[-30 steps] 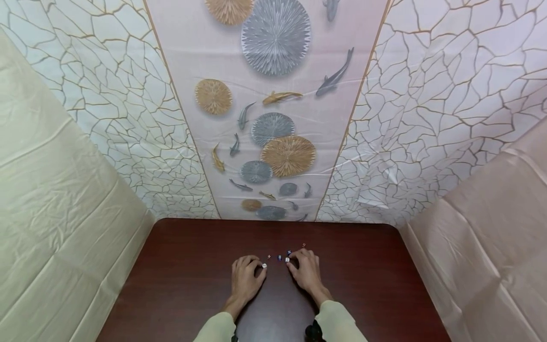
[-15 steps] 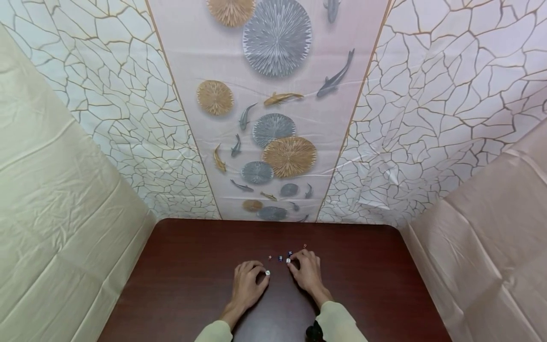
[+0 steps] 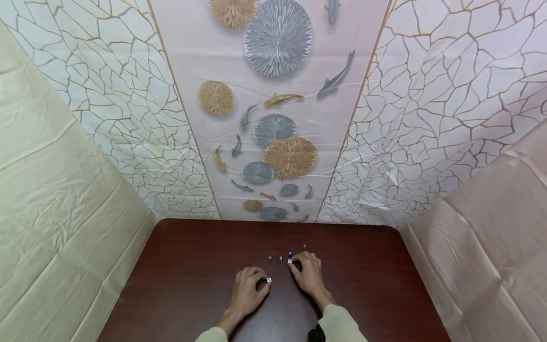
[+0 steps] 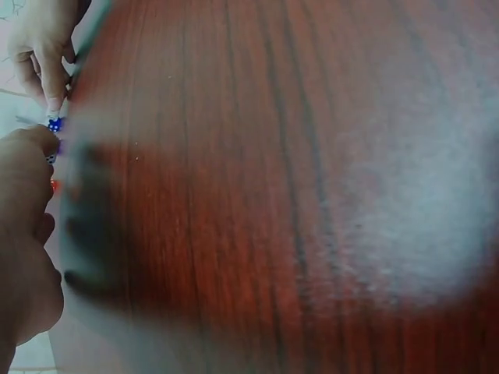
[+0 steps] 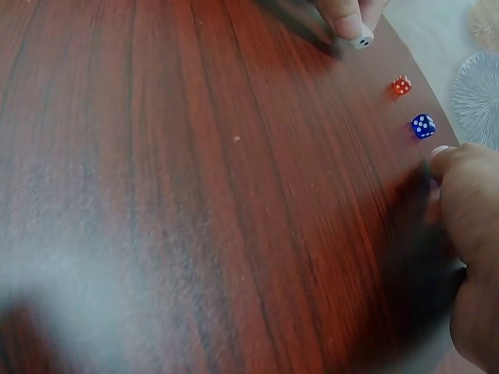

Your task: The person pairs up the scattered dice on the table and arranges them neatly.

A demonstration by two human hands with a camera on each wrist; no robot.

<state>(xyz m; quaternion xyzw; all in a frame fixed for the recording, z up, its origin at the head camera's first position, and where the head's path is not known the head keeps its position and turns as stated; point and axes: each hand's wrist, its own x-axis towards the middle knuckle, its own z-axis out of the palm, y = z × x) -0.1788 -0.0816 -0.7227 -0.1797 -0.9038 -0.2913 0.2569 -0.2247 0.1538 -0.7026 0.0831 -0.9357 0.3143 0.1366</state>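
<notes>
My left hand (image 3: 248, 293) pinches a white die (image 3: 268, 280) between thumb and index finger, low over the table; the die's pips show in the right wrist view, where the same white die (image 5: 361, 37) is at the top. My right hand (image 3: 310, 276) pinches a second white die (image 3: 289, 261) at its fingertips. Just beyond that one lies a blue die (image 3: 289, 254), with another blue die (image 3: 280, 259) to its left. A red die (image 3: 269, 258) sits farther left, beyond my left hand. Past the right fingers is another small red die (image 3: 305, 246).
All the dice are on a dark reddish-brown wooden table (image 3: 179, 266) with rounded far corners. Behind its far edge hangs a patterned cloth (image 3: 273, 95) with fish and round leaf prints. Plain beige cloth (image 3: 64, 190) covers both sides.
My left hand has drawn back toward me and slightly right, carrying its white die away from the row. My right hand and its die have barely moved; the other dice lie as before.
</notes>
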